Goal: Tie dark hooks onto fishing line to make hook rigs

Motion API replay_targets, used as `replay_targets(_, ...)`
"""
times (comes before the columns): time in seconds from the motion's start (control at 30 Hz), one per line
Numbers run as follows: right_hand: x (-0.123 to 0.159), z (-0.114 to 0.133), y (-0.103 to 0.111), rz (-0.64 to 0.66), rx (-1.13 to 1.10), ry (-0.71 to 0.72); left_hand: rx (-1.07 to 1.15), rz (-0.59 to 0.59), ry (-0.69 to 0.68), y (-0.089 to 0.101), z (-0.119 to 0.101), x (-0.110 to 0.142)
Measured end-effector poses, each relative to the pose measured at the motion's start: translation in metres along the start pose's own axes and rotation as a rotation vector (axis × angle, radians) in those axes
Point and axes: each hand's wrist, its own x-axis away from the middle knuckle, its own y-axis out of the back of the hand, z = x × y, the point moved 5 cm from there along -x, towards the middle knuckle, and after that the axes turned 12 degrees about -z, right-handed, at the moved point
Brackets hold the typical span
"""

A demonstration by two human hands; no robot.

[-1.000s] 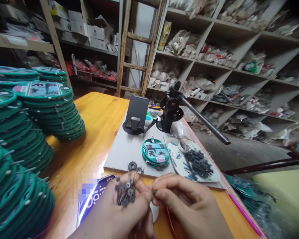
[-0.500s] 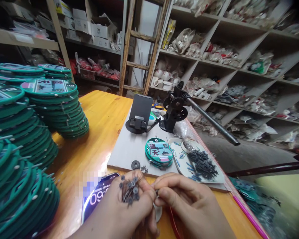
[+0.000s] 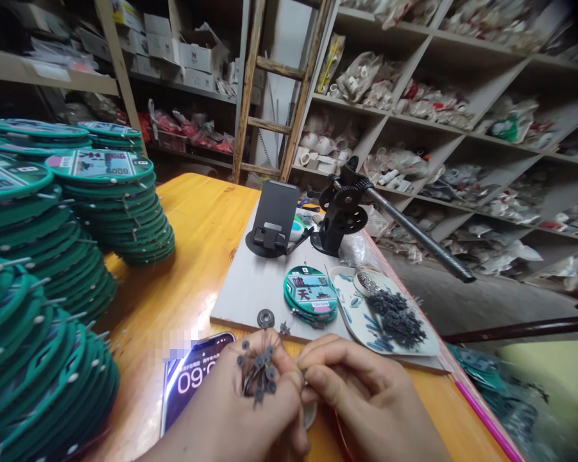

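My left hand [image 3: 264, 398] is closed around a bunch of thin dark stems with small grey round ends [image 3: 260, 372], which stick out above the fist. Its thumb and forefinger meet the fingertips of my right hand [image 3: 356, 385]. My right thumb and forefinger pinch a tiny dark piece [image 3: 304, 373], mostly hidden by the fingers. Beneath the hands, a pale round thing [image 3: 310, 414] and a thin red strip [image 3: 342, 436] show in part. Just beyond the hands, a dark ring [image 3: 265, 318] and a small star-shaped grey piece [image 3: 285, 328] lie near the board's front edge.
Green round line spools [image 3: 310, 292] lie on the white board [image 3: 250, 289], beside a tray [image 3: 339, 279] of small dark parts. Tall spool stacks [image 3: 110, 212] stand left. A lit phone [image 3: 197, 372] lies by my left wrist. Behind are a phone stand [image 3: 276, 208] and geared black arm [image 3: 341, 212].
The whole view has shifted slightly, with things sitting a little further right. Both hands keep nearly the same pose, fingertips still together around the tiny piece.
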Motion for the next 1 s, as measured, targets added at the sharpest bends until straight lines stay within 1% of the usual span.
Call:
replay_targets(0.1, -0.001, -0.003, 0.002, -0.021, -0.025, 0.0, -0.005, -0.022, -0.005, 0.0, 0.001, -0.001)
replay_targets(0.23, -0.002, -0.008, 0.005, -0.055, -0.032, -0.018, 0.047, -0.042, -0.028, -0.002, 0.004, -0.005)
replay_targets(0.43, -0.004, -0.006, 0.002, -0.045, -0.035, -0.049, 0.127, -0.088, -0.037, -0.002, 0.004, -0.005)
replay_targets(0.5, -0.004, -0.005, 0.002, -0.045, -0.03, -0.06, 0.138, -0.084, -0.04, -0.002, 0.003, -0.005)
replay_targets(0.67, -0.002, -0.007, 0.002, -0.047, -0.028, -0.091, 0.091, -0.027, -0.064, -0.002, 0.005, -0.007)
replay_targets(0.77, 0.0, -0.007, 0.003, -0.05, -0.046, -0.082, 0.052, -0.053, -0.078, -0.001, 0.005, -0.007)
replay_targets(0.83, 0.001, -0.006, 0.002, -0.053, -0.018, -0.071, 0.046, -0.094, -0.077, 0.0, 0.004, -0.005)
replay_targets(0.9, 0.002, -0.002, 0.003, -0.046, 0.055, -0.05, 0.048, -0.11, -0.053, -0.001, 0.005, -0.003)
replay_targets(1.0, 0.002, 0.008, 0.007, -0.078, 0.255, 0.06, 0.044, -0.12, -0.007, -0.001, 0.008, -0.002)
